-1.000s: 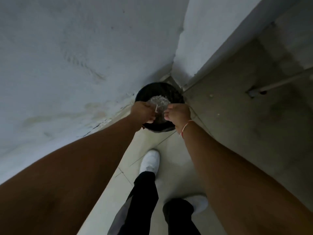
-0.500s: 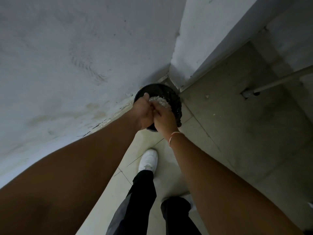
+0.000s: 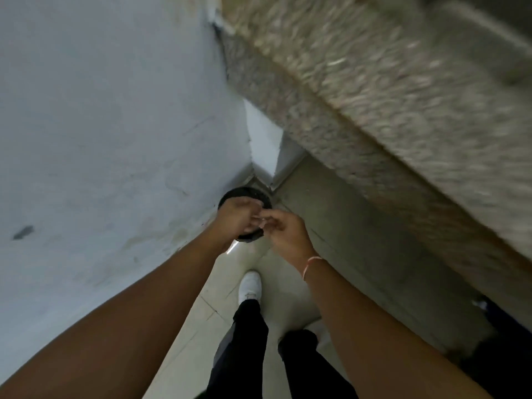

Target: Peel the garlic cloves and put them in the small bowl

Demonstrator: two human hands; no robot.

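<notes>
Left hand (image 3: 237,217): held over a round black container, back of the hand to the camera, fingers curled inward toward the other hand; whether it grips anything cannot be told through the blur.
Right hand (image 3: 283,230): just right of the left hand, fingertips meeting it over the container's right edge; fingers bent, with a small pale speck at the tips, too blurred to name, so its grip cannot be told.
Hands together: touching at the fingertips, both forearms stretched out from the bottom corners of the view.
Wall (image 3: 109,125): pale, scuffed plaster filling the left side, with a dark mark low on the far left.
Black container (image 3: 244,193): stands on the floor in the corner where the wall meets a white pillar; mostly covered by the hands, contents hidden.
Garlic cloves and small bowl: neither can be made out.
Floor (image 3: 259,283): light tiles with thin joints.
White shoe (image 3: 250,285): on the tiles below the hands, toe toward the container, above dark trousers (image 3: 247,341).
Wristband (image 3: 311,263): thin, pinkish, on the right wrist.
Worktop (image 3: 388,96): speckled stone edge, motion-blurred, crossing the upper right.
</notes>
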